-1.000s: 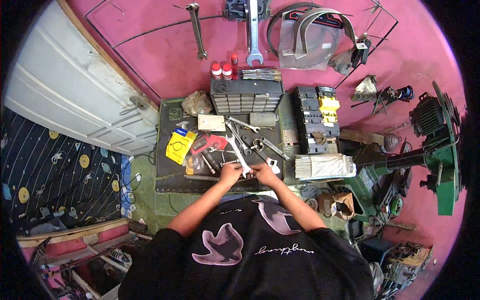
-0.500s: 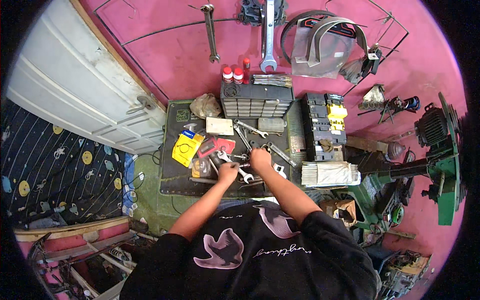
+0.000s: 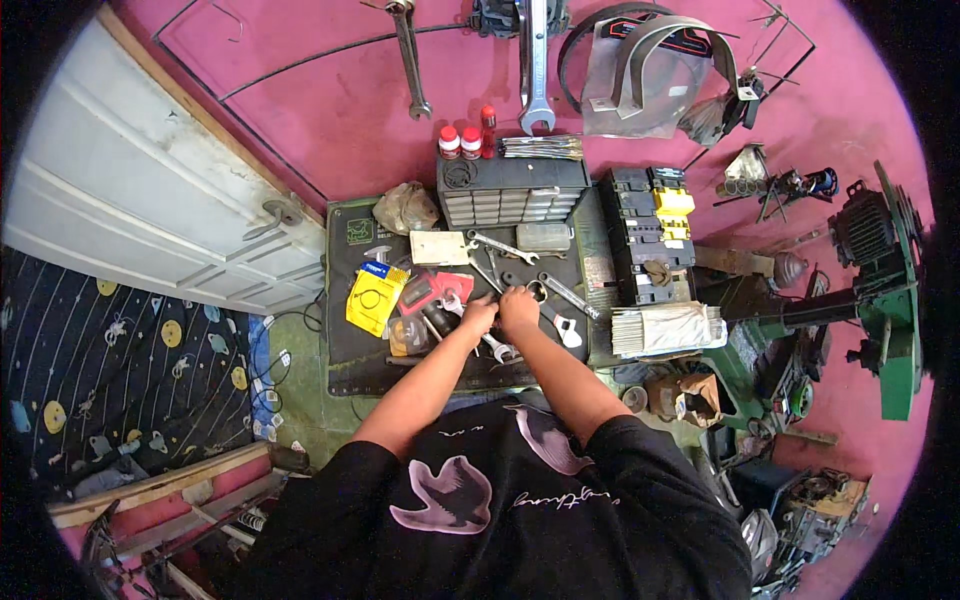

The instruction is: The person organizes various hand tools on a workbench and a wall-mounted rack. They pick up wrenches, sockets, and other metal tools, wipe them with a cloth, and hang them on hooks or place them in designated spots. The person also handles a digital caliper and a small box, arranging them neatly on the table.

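Showing a workbench scene from above: a pink wall (image 3: 330, 110) fills the upper field, with a white panelled door (image 3: 130, 210) at the left and a green machine stand (image 3: 890, 320) at the right rim. A dark work mat (image 3: 350, 360) lies between them; its left and lower margins are bare, while its upper edge is closed off by a grey drawer cabinet (image 3: 510, 192) and its right side by a black-and-yellow parts organiser (image 3: 650, 230) and a bundle of welding rods (image 3: 665, 328). Both forearms enter from the lower edge and converge at the middle of the mat. The left hand (image 3: 478, 315) and the right hand (image 3: 518, 305) lie touching each other, fingers curled down over a cluster of wrenches (image 3: 500, 350); whether either hand actually grips a tool cannot be told, since the fingers hide what is beneath. One combination wrench (image 3: 505, 247) lies just above the hands, another, a ring-ended wrench (image 3: 570, 296), just to their right. A yellow packet (image 3: 375, 300) and a red packet (image 3: 440, 290) rest on the mat to the left of the hands. Two large spanners (image 3: 535, 70) hang on the wall well above the cabinet, beside red-capped bottles (image 3: 460, 140).
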Available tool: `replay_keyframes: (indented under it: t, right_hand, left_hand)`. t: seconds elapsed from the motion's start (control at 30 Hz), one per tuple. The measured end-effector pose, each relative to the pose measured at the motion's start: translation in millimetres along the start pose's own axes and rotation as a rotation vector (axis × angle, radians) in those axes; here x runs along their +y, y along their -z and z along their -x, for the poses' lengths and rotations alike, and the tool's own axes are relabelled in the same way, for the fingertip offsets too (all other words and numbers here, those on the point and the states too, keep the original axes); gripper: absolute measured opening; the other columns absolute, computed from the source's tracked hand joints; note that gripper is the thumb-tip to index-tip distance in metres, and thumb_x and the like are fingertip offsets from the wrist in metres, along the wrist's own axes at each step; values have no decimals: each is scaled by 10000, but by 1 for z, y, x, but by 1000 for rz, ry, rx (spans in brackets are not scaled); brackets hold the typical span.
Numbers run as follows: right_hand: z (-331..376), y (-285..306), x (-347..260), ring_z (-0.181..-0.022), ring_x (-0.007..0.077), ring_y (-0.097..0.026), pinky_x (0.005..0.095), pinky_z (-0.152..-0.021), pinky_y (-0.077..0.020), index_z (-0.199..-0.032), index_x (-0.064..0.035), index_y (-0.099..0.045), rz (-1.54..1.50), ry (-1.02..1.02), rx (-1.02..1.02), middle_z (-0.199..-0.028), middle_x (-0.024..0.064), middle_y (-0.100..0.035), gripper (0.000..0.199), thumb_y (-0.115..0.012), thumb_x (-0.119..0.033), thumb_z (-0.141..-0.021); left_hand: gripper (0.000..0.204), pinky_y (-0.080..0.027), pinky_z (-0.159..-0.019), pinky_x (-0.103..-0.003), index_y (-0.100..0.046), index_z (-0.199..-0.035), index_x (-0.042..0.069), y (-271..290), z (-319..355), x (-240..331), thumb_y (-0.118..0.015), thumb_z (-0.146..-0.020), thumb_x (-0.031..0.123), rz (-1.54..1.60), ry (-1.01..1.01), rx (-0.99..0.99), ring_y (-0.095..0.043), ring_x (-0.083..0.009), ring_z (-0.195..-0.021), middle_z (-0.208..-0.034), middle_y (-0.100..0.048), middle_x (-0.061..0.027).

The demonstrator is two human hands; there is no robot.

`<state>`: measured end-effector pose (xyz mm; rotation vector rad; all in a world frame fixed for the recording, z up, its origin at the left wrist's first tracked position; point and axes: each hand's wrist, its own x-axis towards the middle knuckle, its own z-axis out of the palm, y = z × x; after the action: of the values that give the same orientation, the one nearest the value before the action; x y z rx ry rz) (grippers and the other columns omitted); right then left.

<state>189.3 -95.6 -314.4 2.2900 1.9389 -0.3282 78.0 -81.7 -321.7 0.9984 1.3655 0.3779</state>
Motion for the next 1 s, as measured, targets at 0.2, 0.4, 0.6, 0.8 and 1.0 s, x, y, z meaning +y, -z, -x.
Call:
replay_keyframes:
  t: [0.2,0.4,0.6,0.8,1.0]
  right_hand:
    - [6,10,1,-1149,288,-611,419,-885,-537,-1143,-119,-664,21,12,-4,-1101,89,-700,268,-589,-257,-926]
    - [5,16,4,-1156,250,-614,426,-919,-470,-1073,-166,-714,15,-47,-168,-1067,68,-739,225,-617,-258,-892]
    - [44,42,28,-875,226,-722,354,-786,-549,-1178,-14,-692,-754,-79,-263,-981,160,-752,532,-839,-259,-730]
    - [84,102,11,-976,126,-655,280,-853,-503,-1237,-9,-680,-1385,3,-223,-1089,82,-738,370,-725,-175,-909]
    - [71,127,-6,-850,85,-573,246,-771,-463,-1336,-46,-609,-2017,133,-662,-1089,19,-698,401,-632,-241,-986]
  left_hand:
    - [279,-352,-465,-250,-646,-1246,151,13,-8,-18,-575,-987,224,314,159,-160,-559,-107,-620,-876,-642,6]
    - [252,-356,-467,-211,-611,-1244,135,20,3,-5,-584,-1004,206,446,227,-189,-595,-84,-675,-973,-648,46]
    - [267,-352,-484,-221,-706,-1142,86,47,18,-7,-667,-961,279,363,60,-180,-497,-59,-633,-817,-628,40]
    - [202,-316,-506,-205,-741,-1019,65,69,58,39,-697,-943,246,308,-331,-88,-421,-23,-574,-724,-587,69]
    - [213,-485,-619,-228,-724,-1102,13,103,88,99,-643,-973,162,314,-407,-138,-605,-63,-694,-876,-707,0]
